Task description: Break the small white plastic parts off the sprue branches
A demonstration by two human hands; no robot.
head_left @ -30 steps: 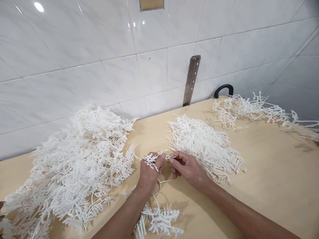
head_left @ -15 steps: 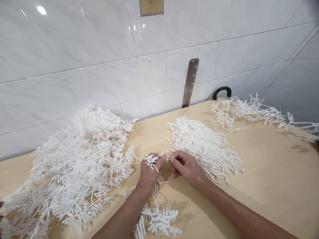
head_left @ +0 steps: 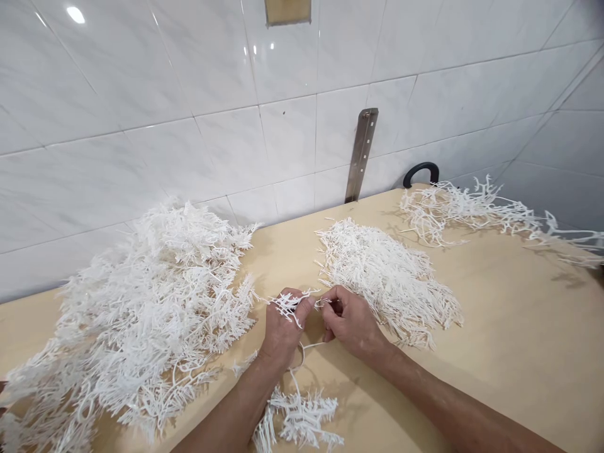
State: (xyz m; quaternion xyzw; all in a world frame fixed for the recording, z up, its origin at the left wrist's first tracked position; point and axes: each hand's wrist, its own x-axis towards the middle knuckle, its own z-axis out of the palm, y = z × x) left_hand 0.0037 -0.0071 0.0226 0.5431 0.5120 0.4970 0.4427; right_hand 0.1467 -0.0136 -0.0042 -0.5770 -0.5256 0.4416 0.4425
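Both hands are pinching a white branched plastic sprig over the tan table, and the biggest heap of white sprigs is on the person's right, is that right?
Not quite. The head view shows the biggest heap of white sprigs on the person's left. The rest holds: left hand and right hand pinch a white branched plastic sprig over the tan table.

Tiled corner, tan table (head_left: 495,327).
We see glossy white wall tiles (head_left: 141,94) beyond the grip, a metal strip (head_left: 361,154) up-right of it, a black handle (head_left: 421,170) farther right, ceiling-light glare (head_left: 75,14) top left.
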